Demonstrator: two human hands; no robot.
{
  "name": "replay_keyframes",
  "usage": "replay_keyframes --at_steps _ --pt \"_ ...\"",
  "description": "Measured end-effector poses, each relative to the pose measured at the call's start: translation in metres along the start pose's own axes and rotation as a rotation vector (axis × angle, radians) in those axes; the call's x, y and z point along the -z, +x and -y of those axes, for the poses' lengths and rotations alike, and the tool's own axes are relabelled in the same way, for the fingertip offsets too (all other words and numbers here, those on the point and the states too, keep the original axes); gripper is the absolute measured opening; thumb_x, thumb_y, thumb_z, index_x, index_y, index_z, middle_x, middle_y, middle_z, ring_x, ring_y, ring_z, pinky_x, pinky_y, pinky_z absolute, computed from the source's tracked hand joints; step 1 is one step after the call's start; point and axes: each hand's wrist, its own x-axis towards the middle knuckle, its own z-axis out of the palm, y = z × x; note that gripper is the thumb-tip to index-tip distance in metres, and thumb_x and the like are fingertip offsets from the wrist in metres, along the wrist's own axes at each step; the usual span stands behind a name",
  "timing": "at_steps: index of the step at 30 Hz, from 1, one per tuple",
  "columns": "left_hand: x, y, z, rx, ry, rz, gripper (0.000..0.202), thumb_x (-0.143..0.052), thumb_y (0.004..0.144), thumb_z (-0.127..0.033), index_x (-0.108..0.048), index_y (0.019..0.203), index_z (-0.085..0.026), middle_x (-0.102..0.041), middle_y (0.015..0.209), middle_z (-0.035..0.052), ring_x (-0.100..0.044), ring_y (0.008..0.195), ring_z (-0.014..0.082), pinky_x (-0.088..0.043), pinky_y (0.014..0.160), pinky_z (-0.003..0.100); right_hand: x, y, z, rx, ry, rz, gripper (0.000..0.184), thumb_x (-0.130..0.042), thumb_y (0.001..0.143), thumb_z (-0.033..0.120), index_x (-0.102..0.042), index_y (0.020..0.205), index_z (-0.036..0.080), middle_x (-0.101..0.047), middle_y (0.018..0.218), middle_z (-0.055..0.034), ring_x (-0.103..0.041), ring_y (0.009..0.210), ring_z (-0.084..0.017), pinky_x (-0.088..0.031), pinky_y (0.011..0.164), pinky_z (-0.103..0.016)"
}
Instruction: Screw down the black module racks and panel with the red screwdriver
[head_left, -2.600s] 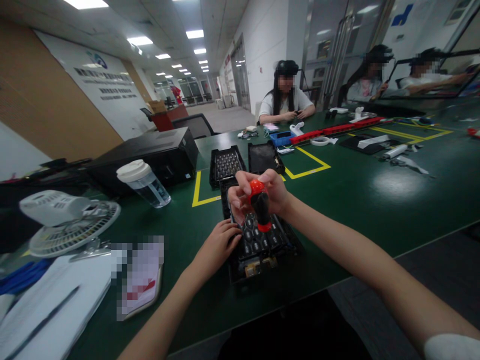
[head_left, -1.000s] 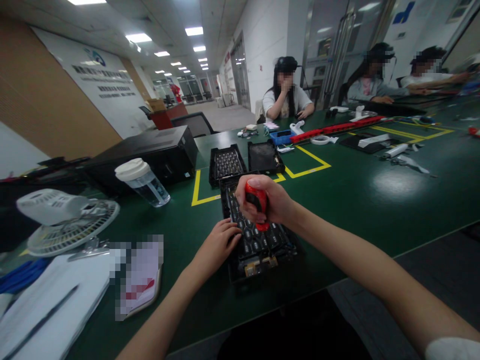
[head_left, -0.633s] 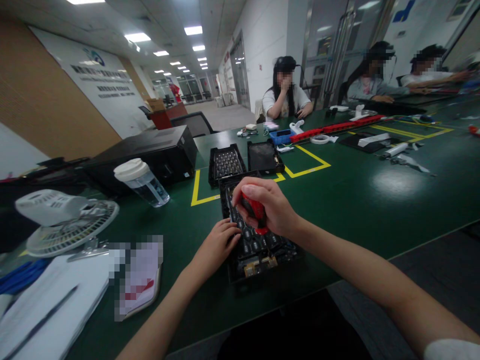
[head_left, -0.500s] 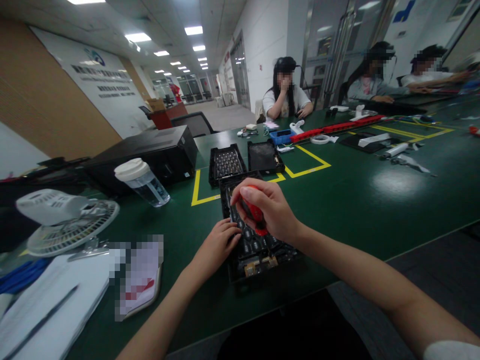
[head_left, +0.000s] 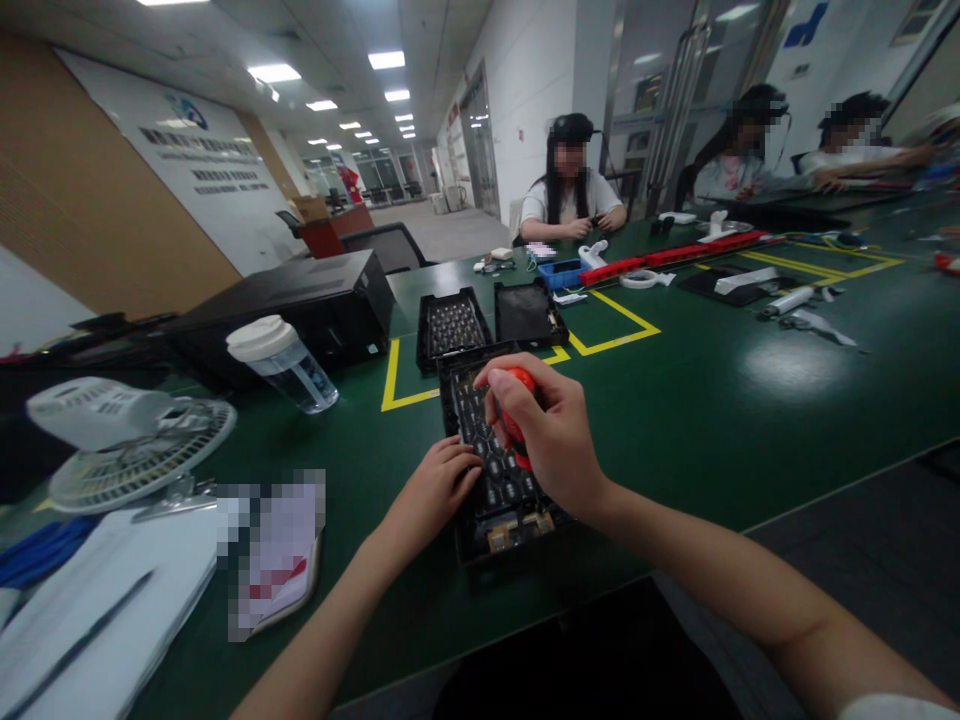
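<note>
A black plastic housing (head_left: 497, 560) lies on the green table right in front of me, with rows of round dark cells inside and a metallic brown part at its near end. My right hand (head_left: 551, 430) is closed around the red handle of a screwdriver (head_left: 519, 385), held steeply over the right side of the housing. The tool's tip is hidden from me. My left hand (head_left: 439, 485) rests at the housing's left wall, fingers stretched over the rim onto the inside, gripping nothing.
Two more black housings (head_left: 452, 322) (head_left: 525, 312) stand behind, by yellow tape marks. On the left are a bottle (head_left: 289, 365), a fan (head_left: 142, 450), a phone (head_left: 281, 560), papers (head_left: 97, 600) and a black computer case (head_left: 300, 300). A long red strip (head_left: 675, 255) and co-workers are across the table.
My right hand has turned and shifted slightly right with the screwdriver, uncovering more cells. My left hand stays put. The person opposite has lowered a hand from the face to the table.
</note>
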Motion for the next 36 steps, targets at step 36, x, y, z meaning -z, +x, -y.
replay_keyframes --at_steps 36 --pt "0.004 0.001 -0.006 0.002 -0.003 -0.053 0.019 -0.05 0.089 -0.022 -0.066 0.098 -0.021 -0.064 0.107 0.0055 -0.054 0.108 0.0226 -0.047 0.096 0.042 0.025 0.029 -0.01 -0.287 0.42 0.788 0.026 -0.045 0.088 0.032 -0.059 0.096 0.012 -0.057 0.075 -0.0012 -0.054 0.057 -0.009 -0.044 0.056 -0.023"
